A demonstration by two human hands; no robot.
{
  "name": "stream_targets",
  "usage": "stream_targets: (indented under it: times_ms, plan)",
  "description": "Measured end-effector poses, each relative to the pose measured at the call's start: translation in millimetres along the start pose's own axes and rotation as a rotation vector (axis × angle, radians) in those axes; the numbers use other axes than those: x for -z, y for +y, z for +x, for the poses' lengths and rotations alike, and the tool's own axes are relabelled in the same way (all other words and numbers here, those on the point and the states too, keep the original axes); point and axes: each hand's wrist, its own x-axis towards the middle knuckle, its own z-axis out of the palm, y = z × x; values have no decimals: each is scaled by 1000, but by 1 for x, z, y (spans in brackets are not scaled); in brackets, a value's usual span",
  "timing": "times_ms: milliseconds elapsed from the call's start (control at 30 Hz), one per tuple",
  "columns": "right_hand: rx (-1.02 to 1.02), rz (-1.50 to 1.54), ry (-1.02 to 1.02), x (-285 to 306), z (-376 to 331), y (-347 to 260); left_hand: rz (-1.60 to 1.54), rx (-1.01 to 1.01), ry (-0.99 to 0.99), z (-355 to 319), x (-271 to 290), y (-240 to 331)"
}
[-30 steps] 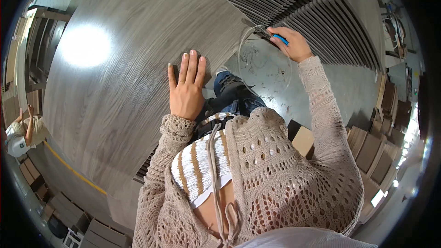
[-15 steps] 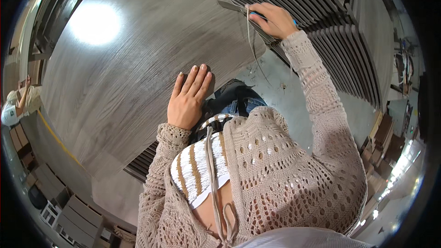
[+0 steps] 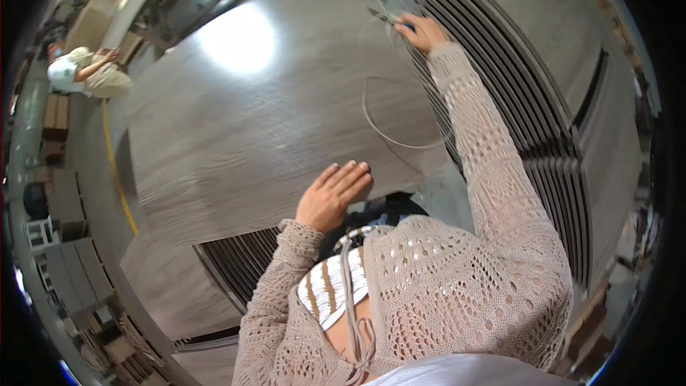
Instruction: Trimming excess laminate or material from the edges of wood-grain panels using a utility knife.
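Observation:
A wide grey wood-grain panel (image 3: 214, 136) lies flat in front of me. My left hand (image 3: 327, 204) rests near its close edge, palm down with the fingers stretched out and nothing in them. At the far right corner of the panel, my right hand (image 3: 426, 34) grips a knife with a blue handle; its dark blade (image 3: 376, 14) points left. A thin pale strip (image 3: 389, 140) hangs in a loop beside the knife and trails over the panel's right edge. Whether the blade touches the edge cannot be made out.
Tall stacks of grey panels (image 3: 500, 57) stand close on the right, their edges in rows. Another stack (image 3: 239, 264) shows at lower left. A person (image 3: 86, 71) in light clothing is at the far left, near a yellow floor line (image 3: 114, 164) and boxes (image 3: 56, 112).
My right hand has moved with the knife along the panel's right edge to its far corner. The pale strip now forms a longer loop. My view has shifted; the left hand stays flat.

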Motion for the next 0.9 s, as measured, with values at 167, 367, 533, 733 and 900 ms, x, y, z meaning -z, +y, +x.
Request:
stream_targets:
  times_ms: [167, 367, 533, 733, 900]
  plan:
    - [147, 163, 62, -11, -40, 25, -249, 245, 79, -32, 13, 4]
    - [-342, 580, -433, 32, -89, -6, 18, 888, 369, -126, -7, -57]
    - [-530, 730, -462, 31, -114, 2, 158, 905, 348, -118, -15, -64]
    - [-631, 898, -421, 40, -206, 14, 101, 779, 316, -122, -20, -78]
    - [-728, 988, -317, 49, -281, -6, 103, 732, 146, -101, -20, -103]
